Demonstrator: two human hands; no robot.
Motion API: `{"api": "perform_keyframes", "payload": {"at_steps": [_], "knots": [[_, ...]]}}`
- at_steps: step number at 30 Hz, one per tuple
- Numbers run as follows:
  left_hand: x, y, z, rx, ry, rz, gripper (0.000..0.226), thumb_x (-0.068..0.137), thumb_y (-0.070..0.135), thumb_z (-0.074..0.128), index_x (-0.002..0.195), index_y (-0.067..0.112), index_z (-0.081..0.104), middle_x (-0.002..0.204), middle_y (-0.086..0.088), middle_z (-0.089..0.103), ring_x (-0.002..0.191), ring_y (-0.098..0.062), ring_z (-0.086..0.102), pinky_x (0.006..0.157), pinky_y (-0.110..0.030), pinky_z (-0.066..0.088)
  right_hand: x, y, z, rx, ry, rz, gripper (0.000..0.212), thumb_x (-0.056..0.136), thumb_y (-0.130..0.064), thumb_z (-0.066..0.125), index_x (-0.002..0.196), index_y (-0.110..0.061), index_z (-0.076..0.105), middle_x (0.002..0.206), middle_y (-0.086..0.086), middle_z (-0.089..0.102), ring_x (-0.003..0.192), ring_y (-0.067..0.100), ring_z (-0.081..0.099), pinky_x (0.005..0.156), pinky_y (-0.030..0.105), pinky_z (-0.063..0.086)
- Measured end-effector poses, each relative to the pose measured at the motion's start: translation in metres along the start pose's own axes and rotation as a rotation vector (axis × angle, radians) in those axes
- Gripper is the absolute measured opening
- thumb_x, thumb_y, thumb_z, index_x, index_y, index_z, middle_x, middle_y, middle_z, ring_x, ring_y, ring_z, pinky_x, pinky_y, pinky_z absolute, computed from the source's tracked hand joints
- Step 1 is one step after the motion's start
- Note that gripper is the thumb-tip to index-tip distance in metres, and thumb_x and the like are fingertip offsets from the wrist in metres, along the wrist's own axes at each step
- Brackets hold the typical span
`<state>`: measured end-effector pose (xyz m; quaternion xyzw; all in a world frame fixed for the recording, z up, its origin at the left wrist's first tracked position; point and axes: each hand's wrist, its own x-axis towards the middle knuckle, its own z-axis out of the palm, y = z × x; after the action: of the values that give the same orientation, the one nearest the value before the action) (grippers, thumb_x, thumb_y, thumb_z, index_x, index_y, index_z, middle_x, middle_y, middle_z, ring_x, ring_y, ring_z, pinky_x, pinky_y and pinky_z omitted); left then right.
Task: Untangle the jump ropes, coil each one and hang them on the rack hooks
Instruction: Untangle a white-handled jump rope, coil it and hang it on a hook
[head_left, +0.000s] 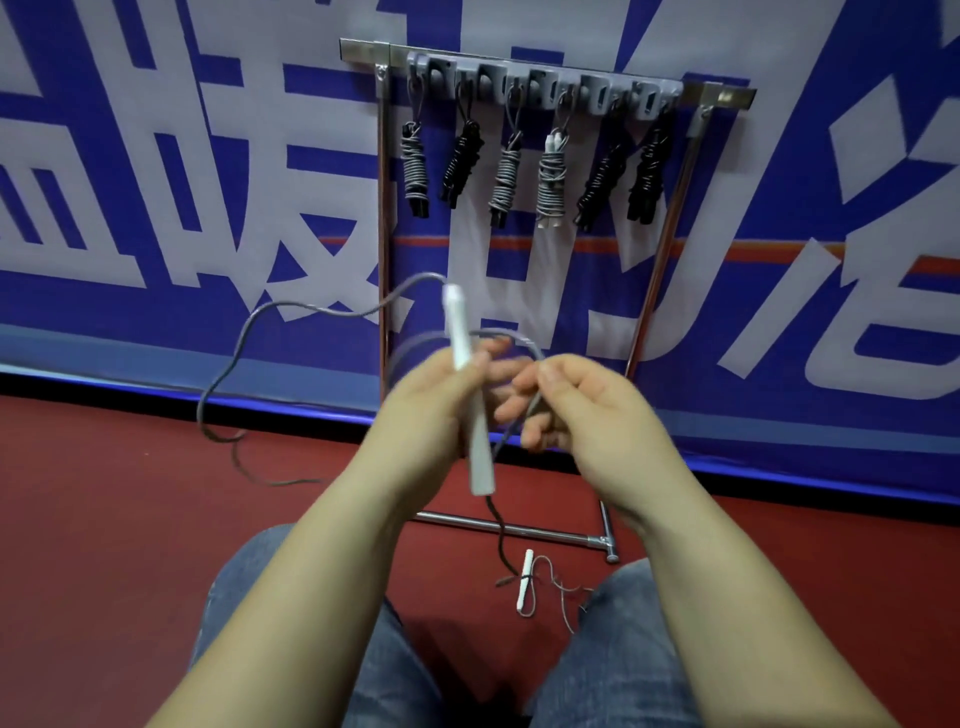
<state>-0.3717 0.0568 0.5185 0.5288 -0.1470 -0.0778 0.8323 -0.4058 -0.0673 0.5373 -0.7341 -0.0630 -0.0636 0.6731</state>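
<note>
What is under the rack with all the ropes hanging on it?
Under the rack is red floor. A white handle lies there with thin loose cord, near the rack's metal foot bar. The left hand and right hand cover some floor.

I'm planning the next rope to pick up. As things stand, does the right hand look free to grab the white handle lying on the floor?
Probably not yet. The right hand is pinching the grey cord, and the white handle lies low between the knees. Nothing covers it, so once the hand lets go, the way looks open.

white handle (464, 358), grey rope (291, 312)
</note>
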Motion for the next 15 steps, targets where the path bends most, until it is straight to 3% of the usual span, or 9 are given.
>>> {"api": "perform_keyframes", "payload": {"at_steps": [2, 5, 7, 9, 12, 15], "knots": [[-0.007, -0.004, 0.007, 0.066, -0.155, -0.044, 0.022, 0.097, 0.016, 0.04, 0.102, 0.008, 0.06, 0.077, 0.003, 0.064, 0.076, -0.012, 0.061, 0.084, -0.033, 0.053, 0.001, -0.004, -0.001, 0.207, 0.071, 0.011, 0.028, 0.1, -0.011, 0.034, 0.082, -0.009, 0.056, 0.06, 0.0, 0.062, 0.045, 0.006, 0.049, 0.053, 0.019, 0.047], [-0.009, -0.001, 0.007, 0.276, -0.2, -0.061, 0.021, 0.098, 0.019, 0.041, 0.105, 0.016, 0.061, 0.088, 0.004, 0.069, 0.089, -0.015, 0.065, 0.085, -0.035, 0.053, 0.001, -0.007, -0.006, 0.441, 0.135, 0.009, 0.027, 0.1, -0.011, 0.033, 0.083, -0.009, 0.053, 0.062, 0.001, 0.064, 0.048, 0.007, 0.051, 0.052, 0.02, 0.05], [-0.01, -0.002, 0.004, 0.449, -0.232, -0.062, 0.016, 0.098, 0.019, 0.044, 0.103, 0.015, 0.059, 0.081, 0.004, 0.069, 0.082, -0.015, 0.066, 0.084, -0.037, 0.052, 0.003, -0.01, -0.012, 0.46, 0.163, -0.024, 0.026, 0.1, -0.012, 0.034, 0.084, -0.01, 0.055, 0.067, -0.001, 0.066, 0.05, 0.006, 0.052, 0.053, 0.02, 0.05], [-0.015, -0.006, 0.005, 0.514, -0.237, -0.076, 0.012, 0.098, 0.021, 0.046, 0.095, 0.014, 0.055, 0.07, 0.004, 0.063, 0.073, -0.014, 0.064, 0.076, -0.034, 0.053, 0.006, -0.01, -0.016, 0.346, 0.195, -0.045, 0.025, 0.099, -0.014, 0.038, 0.086, -0.013, 0.059, 0.074, -0.002, 0.065, 0.05, 0.004, 0.051, 0.055, 0.017, 0.049], [-0.015, -0.006, 0.01, 0.287, -0.171, -0.116, 0.014, 0.098, 0.017, 0.044, 0.087, 0.011, 0.049, 0.061, 0.0, 0.053, 0.058, -0.014, 0.059, 0.055, -0.027, 0.053, 0.006, -0.004, -0.015, 0.026, 0.166, -0.013, 0.021, 0.098, -0.018, 0.042, 0.092, -0.021, 0.062, 0.083, -0.005, 0.065, 0.053, 0.004, 0.05, 0.056, 0.018, 0.046], [-0.008, 0.003, 0.011, 0.024, -0.04, -0.084, 0.016, 0.098, 0.015, 0.042, 0.084, 0.01, 0.049, 0.054, 0.003, 0.048, 0.048, -0.011, 0.051, 0.043, -0.022, 0.046, -0.001, 0.007, -0.012, -0.297, -0.073, 0.073, 0.024, 0.099, -0.019, 0.041, 0.087, -0.02, 0.061, 0.073, -0.007, 0.061, 0.055, 0.008, 0.048, 0.055, 0.023, 0.044]]}}
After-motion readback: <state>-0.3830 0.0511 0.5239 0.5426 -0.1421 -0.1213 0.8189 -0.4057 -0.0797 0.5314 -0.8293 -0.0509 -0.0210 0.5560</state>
